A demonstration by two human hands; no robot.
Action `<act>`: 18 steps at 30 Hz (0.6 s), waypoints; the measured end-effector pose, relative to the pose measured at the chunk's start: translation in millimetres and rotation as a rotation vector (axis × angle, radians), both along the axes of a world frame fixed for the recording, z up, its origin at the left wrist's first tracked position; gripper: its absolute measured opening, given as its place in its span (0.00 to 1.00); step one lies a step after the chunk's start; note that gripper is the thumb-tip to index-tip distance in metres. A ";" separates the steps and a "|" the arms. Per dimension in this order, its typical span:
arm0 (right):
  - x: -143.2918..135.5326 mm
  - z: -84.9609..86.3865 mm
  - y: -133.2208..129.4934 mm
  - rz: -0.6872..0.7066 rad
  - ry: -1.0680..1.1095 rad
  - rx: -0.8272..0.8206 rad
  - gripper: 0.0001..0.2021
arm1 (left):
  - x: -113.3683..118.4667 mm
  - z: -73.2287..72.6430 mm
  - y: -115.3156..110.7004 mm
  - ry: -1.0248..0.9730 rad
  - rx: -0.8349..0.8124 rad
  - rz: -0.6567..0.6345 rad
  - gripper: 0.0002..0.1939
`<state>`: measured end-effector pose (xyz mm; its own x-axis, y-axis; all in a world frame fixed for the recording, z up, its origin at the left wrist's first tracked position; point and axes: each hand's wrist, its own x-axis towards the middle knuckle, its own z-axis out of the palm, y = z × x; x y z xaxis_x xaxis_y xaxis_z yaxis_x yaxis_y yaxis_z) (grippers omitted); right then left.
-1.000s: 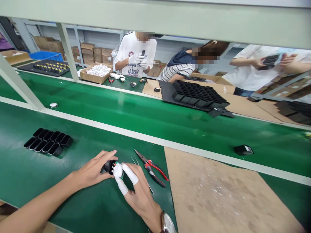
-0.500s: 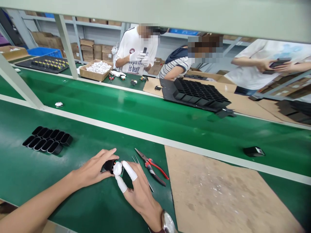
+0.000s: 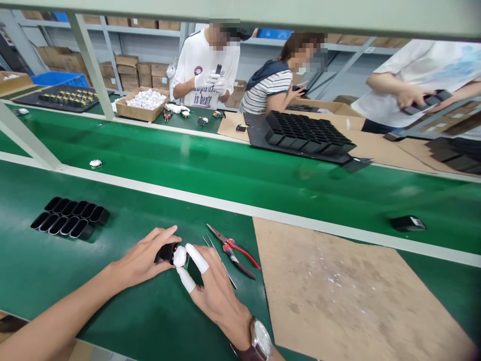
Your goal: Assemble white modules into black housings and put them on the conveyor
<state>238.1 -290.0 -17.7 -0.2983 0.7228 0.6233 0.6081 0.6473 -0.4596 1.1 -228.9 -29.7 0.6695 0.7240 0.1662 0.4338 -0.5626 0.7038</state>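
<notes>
Left hand [image 3: 141, 260] is gripping a black casing [image 3: 164, 253] between thumb and fingers, low over the green counter [image 3: 143, 321], its mouth facing right. Right hand [image 3: 214, 288] is pinching a white-topped piece [image 3: 180, 256] between thumb and forefinger, both wearing white finger covers; a watch [image 3: 262, 339] is circling that wrist. The piece is sitting at the casing's mouth, a bit of green board showing; how far in, cannot tell.

Just beyond the right hand, tweezers [image 3: 225, 268] are lying beside red-handled pliers [image 3: 227, 246]; a cardboard sheet [image 3: 338, 291] is covering the counter to their right. Well off to the left, two rows of casings [image 3: 69, 218] are standing mouths up.

Past the pale rail [image 3: 150, 189], a lone casing [image 3: 408, 223] is resting at right. Across the way, a white-shirted co-worker [image 3: 205, 65] is holding a small dark item in gloved hands.
</notes>
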 end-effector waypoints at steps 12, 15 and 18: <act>-0.8 -2.2 -0.6 0.001 -0.052 -0.055 0.30 | 5.6 3.0 -1.3 -0.011 0.071 -0.047 0.45; -0.7 -2.6 -0.9 0.006 -0.054 -0.081 0.30 | 6.4 3.4 -3.2 0.022 0.092 -0.036 0.46; 1.4 -4.0 -0.8 0.019 -0.019 -0.088 0.28 | 6.5 2.8 -5.0 0.018 0.068 -0.012 0.48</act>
<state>239.5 -290.9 -21.7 -0.3240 0.7687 0.5515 0.6053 0.6165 -0.5036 7.6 -233.9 -26.9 0.6814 0.7034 0.2025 0.4392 -0.6142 0.6557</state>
